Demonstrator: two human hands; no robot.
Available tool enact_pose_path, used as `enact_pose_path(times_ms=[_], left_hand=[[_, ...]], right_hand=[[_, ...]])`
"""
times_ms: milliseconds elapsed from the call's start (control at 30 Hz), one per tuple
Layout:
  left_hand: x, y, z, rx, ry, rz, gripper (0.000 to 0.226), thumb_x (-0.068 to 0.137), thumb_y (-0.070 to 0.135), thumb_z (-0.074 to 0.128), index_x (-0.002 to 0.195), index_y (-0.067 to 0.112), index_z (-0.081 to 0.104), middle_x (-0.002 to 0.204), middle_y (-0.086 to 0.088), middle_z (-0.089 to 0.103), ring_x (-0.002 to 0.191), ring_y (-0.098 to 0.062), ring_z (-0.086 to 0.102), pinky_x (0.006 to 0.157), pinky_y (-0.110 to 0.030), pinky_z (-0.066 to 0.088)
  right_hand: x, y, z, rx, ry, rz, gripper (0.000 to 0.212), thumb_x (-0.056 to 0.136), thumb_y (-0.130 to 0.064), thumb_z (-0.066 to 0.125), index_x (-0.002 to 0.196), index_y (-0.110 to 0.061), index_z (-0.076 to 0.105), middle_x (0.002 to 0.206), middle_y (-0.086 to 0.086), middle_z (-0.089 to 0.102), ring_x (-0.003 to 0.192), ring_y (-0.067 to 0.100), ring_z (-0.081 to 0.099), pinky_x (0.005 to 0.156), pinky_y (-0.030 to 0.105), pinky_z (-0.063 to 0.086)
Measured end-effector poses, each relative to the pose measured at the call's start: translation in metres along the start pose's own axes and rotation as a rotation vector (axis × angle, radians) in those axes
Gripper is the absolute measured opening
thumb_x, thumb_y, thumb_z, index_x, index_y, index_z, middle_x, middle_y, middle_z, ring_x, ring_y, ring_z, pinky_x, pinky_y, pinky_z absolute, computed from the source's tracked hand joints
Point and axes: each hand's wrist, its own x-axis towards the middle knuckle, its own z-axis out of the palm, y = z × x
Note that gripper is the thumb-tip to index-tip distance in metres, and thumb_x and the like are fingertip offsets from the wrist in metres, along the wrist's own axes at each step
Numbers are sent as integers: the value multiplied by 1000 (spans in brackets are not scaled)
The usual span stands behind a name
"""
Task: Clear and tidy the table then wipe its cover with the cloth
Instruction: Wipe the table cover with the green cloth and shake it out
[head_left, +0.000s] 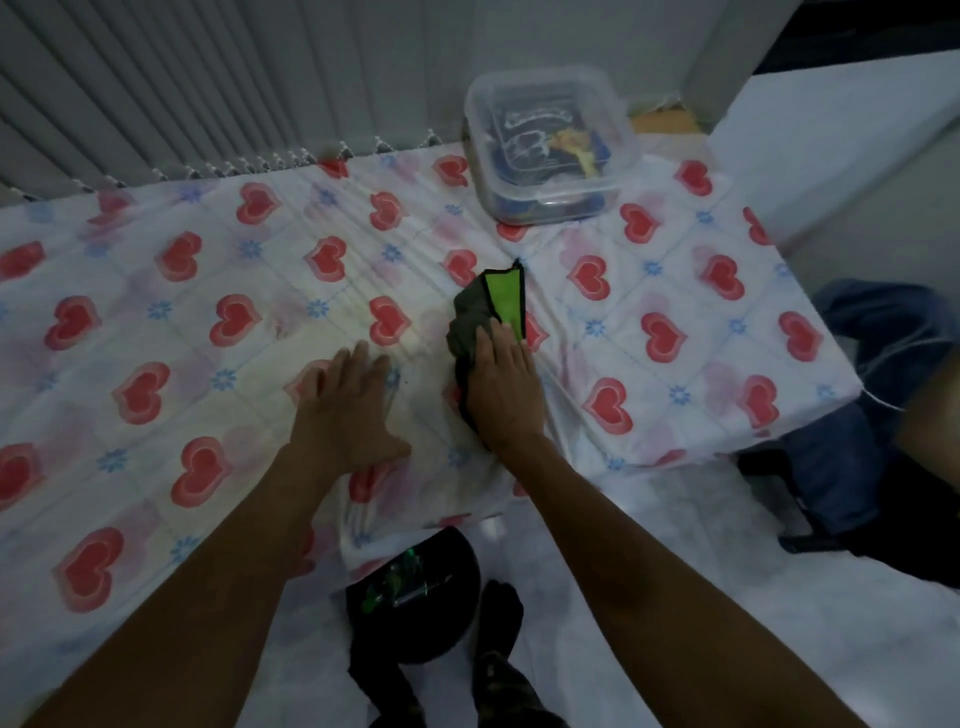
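Straight fingers of the right hand (501, 387) are being pressed on the cloth (475, 319), its long axis pointing green end first toward the plastic container (550, 150), its near part being hidden under the palm. The left hand (343, 408), fingers wide, is being rested on the table cover (182, 322), farther from the container.

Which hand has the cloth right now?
The right hand, pressing the green cloth on the cover; the left hand lies flat on bare cover.

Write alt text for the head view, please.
A right hand presses a dark green cloth on a heart-patterned table cover; the left hand lies flat beside it. A lidded clear plastic box stands at the far edge.
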Motion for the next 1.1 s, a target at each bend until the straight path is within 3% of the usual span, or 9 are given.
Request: enact_pose_path(times_ms=[133,267,467,600,700,833,933,1000,1100], left_hand=[[1,16,-10,-52,-65,-32,127,65,79,66,159,18,6,167,-14,-6,154,-33,-1,120,-53,12],[-2,15,-8,-126,-53,-54,134,58,88,65,158,19,6,168,-11,-6,155,-32,-3,119,-57,15],[2,26,-15,-101,-101,-66,141,54,79,71,157,12,3,166,-18,-10,153,-37,-8,120,-60,16],[2,44,-17,-26,-65,74,131,57,70,74,157,22,5,166,-12,-9,153,-36,-4,118,-61,20],[-2,50,-12,-71,-100,108,118,65,60,76,158,29,10,167,-6,-4,152,-32,1,115,-59,22],[-3,53,-13,-78,-111,108,113,68,54,75,157,27,11,167,-7,-6,153,-32,-2,115,-61,21],[-7,58,-11,-48,-87,101,111,73,59,71,158,23,9,167,-8,-9,154,-33,-5,116,-61,20],[-9,59,-7,-19,-61,107,113,74,67,68,157,20,9,167,-10,-10,153,-35,-5,117,-62,19],[-10,58,-4,7,-23,119,112,76,68,66,157,18,8,167,-13,-10,153,-38,-5,117,-64,18]], right_hand=[[-21,27,-4,2,43,96,53,100,-20,45,149,-2,38,156,20,37,148,34,30,122,48,25],[-46,48,-18,-16,97,217,51,99,-18,46,148,-3,42,154,18,42,146,32,36,120,45,31],[-81,59,-27,6,126,380,54,98,-10,51,150,-7,40,158,12,37,147,28,34,120,41,31],[-97,58,-28,18,141,463,56,94,-5,54,149,-4,42,156,15,39,145,31,36,119,42,33],[-116,59,-28,17,159,505,58,89,1,58,145,0,45,152,18,43,142,34,41,111,45,44],[-137,59,-30,14,139,558,64,84,7,64,145,2,44,149,20,44,138,36,41,97,47,54],[-147,53,-38,-1,119,590,70,78,13,65,144,4,42,148,21,43,131,39,44,87,47,57],[-154,50,-39,14,65,670,59,82,10,62,138,3,46,140,20,47,120,36,50,78,44,56],[-176,46,-38,64,-115,759,15,92,-3,56,105,-6,62,107,12,63,101,28,64,73,34,54]])
